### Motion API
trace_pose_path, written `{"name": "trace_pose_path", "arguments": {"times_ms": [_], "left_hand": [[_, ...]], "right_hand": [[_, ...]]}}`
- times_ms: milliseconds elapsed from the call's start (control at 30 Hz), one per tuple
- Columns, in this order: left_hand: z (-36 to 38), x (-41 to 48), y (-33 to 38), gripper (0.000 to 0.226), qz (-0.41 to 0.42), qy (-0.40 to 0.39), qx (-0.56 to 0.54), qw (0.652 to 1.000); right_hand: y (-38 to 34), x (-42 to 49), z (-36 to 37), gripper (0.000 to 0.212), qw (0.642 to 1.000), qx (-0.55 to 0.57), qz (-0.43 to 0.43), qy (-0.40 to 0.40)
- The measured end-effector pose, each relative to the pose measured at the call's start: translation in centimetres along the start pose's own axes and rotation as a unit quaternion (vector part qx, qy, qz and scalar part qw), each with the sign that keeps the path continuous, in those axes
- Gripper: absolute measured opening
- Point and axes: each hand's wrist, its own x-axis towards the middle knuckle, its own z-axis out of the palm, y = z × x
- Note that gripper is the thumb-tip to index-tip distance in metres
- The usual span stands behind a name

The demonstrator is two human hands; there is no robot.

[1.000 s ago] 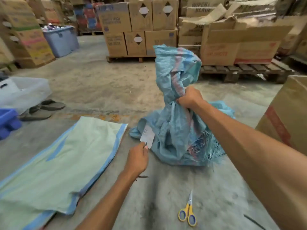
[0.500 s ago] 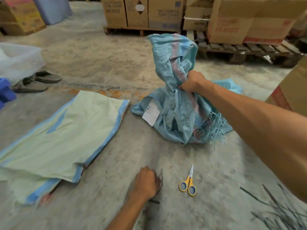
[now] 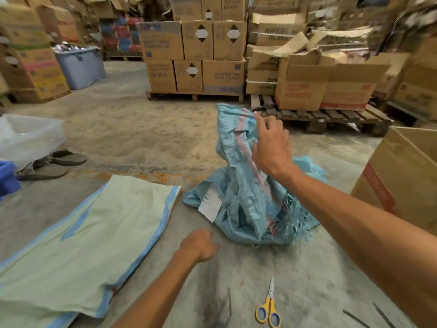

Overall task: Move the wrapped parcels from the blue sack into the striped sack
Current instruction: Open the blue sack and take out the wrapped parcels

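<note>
Presently the crumpled blue woven plastic sack (image 3: 246, 185) stands bunched on the concrete floor (image 3: 142, 138), its upper part rising in a twisted peak and its frayed cut edge trailing loose threads toward the viewer. A white paper label (image 3: 210, 204) hangs on its near left side. The right hand (image 3: 272, 147) is open, fingers spread, lying against the upper folds of the sack; it grips nothing. The left hand (image 3: 201, 245) is loosely curled low over the floor just short of the sack's near edge. It is blurred, so whether it holds anything cannot be told.

The pale green woven sack with blue stripes (image 3: 82, 233) lies flat on the floor to the left, just beside the blue sack, its mouth not visibly open. No wrapped parcels are visible; any remaining are hidden inside the blue sack.

Judged step: gaining access to the contents, no transfer begun. The next move calls for finding the sack's mouth, spreading it with both hands, then opening the striped sack to receive parcels. The yellow-handled scissors (image 3: 268, 308) lie on the floor nearby, untouched.
</note>
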Motion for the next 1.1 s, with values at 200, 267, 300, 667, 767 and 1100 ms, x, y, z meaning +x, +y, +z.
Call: {"name": "trace_pose_path", "arguments": {"times_ms": [200,267,300,667,767,1100], "left_hand": [[-5.5,3.9,-2.9,0.041,0.063,0.074,-0.021,0.995],[-5.9,5.5,-4.0,0.045,0.073,0.071,-0.03,0.994],[-6.0,6.4,-4.5,0.046,0.084,0.068,-0.03,0.994],[-5.2,19.6,-3.9,0.069,0.207,0.119,-0.052,0.97],[-4.4,23.7,-4.2,0.084,0.205,0.096,-0.048,0.973],[1.4,30.2,-8.5,0.146,0.273,0.06,0.094,0.956]], "right_hand": [[-4.8,-5.7,4.4,0.034,0.966,0.149,-0.102,-0.187],[-5.2,-7.8,6.8,0.032,0.953,0.133,-0.039,-0.271],[-5.1,-8.4,8.0,0.033,0.946,0.121,-0.009,-0.3],[1.8,-5.6,16.5,0.092,0.937,-0.108,-0.088,-0.321],[4.8,-3.6,19.1,0.115,0.912,-0.106,-0.084,-0.388],[10.6,1.5,26.3,0.138,0.925,-0.005,-0.179,-0.336]]}}
